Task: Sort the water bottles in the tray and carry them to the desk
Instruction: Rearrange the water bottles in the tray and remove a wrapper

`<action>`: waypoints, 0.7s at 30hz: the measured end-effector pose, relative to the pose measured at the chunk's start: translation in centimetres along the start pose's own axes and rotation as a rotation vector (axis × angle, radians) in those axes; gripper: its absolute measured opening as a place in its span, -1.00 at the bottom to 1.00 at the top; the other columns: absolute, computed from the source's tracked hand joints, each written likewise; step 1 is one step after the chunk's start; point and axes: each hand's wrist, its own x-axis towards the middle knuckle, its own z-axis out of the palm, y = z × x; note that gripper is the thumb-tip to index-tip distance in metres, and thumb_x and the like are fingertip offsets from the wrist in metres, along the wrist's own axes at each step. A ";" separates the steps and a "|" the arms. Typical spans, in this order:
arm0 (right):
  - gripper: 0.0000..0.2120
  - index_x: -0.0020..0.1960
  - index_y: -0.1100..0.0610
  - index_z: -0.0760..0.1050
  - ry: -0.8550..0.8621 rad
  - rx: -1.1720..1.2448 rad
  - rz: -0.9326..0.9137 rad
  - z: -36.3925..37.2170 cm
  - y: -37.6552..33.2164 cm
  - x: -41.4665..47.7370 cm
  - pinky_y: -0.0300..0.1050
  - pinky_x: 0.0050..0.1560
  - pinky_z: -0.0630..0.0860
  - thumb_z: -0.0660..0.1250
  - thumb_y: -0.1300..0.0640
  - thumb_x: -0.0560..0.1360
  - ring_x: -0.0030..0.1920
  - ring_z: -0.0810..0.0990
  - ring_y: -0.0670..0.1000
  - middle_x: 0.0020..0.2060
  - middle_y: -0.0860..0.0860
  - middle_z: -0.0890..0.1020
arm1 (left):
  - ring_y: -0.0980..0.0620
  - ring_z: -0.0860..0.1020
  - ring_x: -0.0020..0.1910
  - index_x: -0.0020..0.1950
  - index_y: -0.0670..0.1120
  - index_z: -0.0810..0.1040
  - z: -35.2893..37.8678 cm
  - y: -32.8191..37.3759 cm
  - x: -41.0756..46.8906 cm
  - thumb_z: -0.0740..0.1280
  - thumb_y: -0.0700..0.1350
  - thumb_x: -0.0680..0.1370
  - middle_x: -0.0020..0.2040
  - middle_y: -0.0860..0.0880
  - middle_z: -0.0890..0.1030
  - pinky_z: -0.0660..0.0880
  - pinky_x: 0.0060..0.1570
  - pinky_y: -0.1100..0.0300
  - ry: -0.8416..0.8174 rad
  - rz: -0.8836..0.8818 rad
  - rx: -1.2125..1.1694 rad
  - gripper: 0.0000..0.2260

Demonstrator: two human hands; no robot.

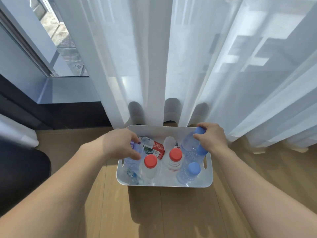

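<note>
A white plastic tray (164,183) stands on the wooden floor and holds several water bottles. My left hand (120,143) grips a clear bluish bottle (133,158) at the tray's left end. My right hand (211,136) is closed around the blue cap of a blue-capped bottle (189,142) at the back right. Two red-capped bottles (150,161) (175,154) stand upright in the middle. Another blue-capped bottle (193,168) stands at the front right. A bottle with a red label (155,148) lies on its side at the back. A white-capped bottle (169,142) stands behind the red caps.
White sheer curtains (188,66) hang right behind the tray. A window and dark sill (56,90) are at the left. A dark object (22,172) sits on the floor at the left. Wooden floor (163,212) stretches in front of the tray.
</note>
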 end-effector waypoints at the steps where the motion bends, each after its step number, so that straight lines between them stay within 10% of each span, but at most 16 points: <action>1: -0.66 0.21 0.14 0.53 -0.016 -0.020 -0.001 0.0 -0.2 0.0 -0.10 0.03 0.41 0.35 0.23 0.43 0.10 0.53 0.10 0.17 0.11 0.60 | 0.05 0.50 -0.06 0.26 -0.03 0.50 0.4 -0.1 0.3 0.43 0.00 0.41 0.14 -0.02 0.59 0.47 -0.02 0.21 0.026 -0.012 0.031 -0.56; 11: -0.62 0.26 0.13 0.49 -0.019 -0.070 -0.134 -3.3 -3.5 -1.6 -0.08 0.18 0.44 0.34 0.13 0.45 0.16 0.56 0.07 0.14 0.09 0.61 | -0.08 0.50 -0.12 0.03 -0.09 0.45 2.6 -0.1 1.8 0.41 -0.11 0.36 -0.09 -0.06 0.49 0.41 -0.23 0.16 0.201 -0.044 0.152 -0.71; 17: -0.40 0.32 0.01 0.40 -0.603 -0.421 -0.323 -3.4 -6.6 -5.2 -0.18 0.06 0.52 0.41 0.33 0.33 0.12 0.54 -0.01 0.13 -0.05 0.55 | 0.01 0.40 0.08 0.23 0.00 0.42 0.6 1.7 0.2 0.46 0.02 0.36 0.14 -0.01 0.48 0.40 -0.04 0.19 0.161 0.174 0.344 -0.52; 21: -0.31 0.34 -0.03 0.35 -0.661 -0.574 -0.315 -0.2 -5.1 -5.4 -0.06 0.03 0.52 0.52 0.19 0.27 0.13 0.52 0.07 0.19 -0.02 0.52 | 0.02 0.48 0.07 0.30 0.05 0.37 2.2 2.9 -0.9 0.53 0.05 0.27 0.17 0.04 0.52 0.48 0.04 0.18 -0.040 0.213 0.253 -0.35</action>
